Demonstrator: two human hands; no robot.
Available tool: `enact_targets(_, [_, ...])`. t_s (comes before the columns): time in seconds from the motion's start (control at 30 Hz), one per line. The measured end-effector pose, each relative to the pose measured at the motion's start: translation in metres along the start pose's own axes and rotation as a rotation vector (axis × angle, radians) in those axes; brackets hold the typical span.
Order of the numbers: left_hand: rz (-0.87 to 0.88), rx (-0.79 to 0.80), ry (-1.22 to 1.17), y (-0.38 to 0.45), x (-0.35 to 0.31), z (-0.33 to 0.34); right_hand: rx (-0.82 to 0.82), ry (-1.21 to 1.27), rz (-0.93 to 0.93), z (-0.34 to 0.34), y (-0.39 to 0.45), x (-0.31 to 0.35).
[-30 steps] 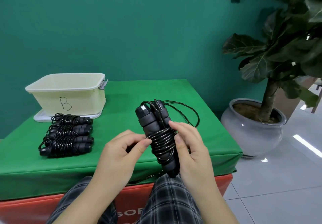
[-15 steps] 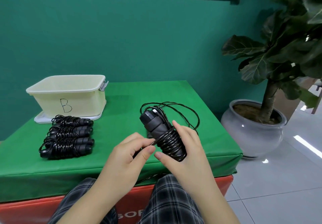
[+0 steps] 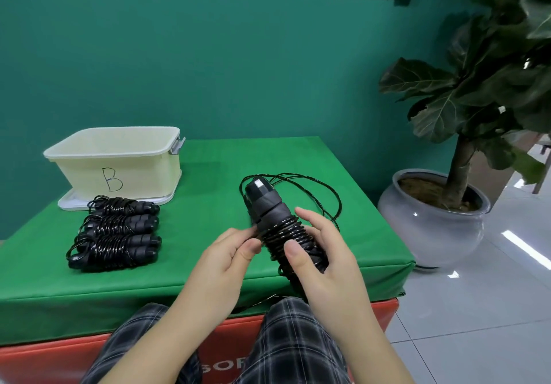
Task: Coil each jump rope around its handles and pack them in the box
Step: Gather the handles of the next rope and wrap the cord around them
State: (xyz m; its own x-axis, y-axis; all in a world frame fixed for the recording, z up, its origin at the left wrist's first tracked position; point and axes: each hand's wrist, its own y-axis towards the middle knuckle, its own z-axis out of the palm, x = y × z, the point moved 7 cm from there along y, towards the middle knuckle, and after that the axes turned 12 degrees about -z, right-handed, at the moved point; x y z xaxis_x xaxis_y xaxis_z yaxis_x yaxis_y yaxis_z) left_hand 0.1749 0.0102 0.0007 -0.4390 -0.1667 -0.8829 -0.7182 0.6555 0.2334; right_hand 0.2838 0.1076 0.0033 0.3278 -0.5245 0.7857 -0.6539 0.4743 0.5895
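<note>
Our right hand grips the paired handles just above the tabletop, while our left hand pinches the rope. Best to pull each turn snug against the last so the loose loops don't tangle.

Green mat with box, seemingly three coiled ropes.

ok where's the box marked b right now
In the head view the box stands at the far left of the green table, against the teal wall, just behind the row of coiled jump ropes.
</note>
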Motion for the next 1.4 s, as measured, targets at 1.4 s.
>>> enact_targets(1.4, [0.037, 0.125, -0.013, -0.01, -0.006, 0.001, 0.038, -0.443, 0.033, -0.012, 0.003, -0.006])
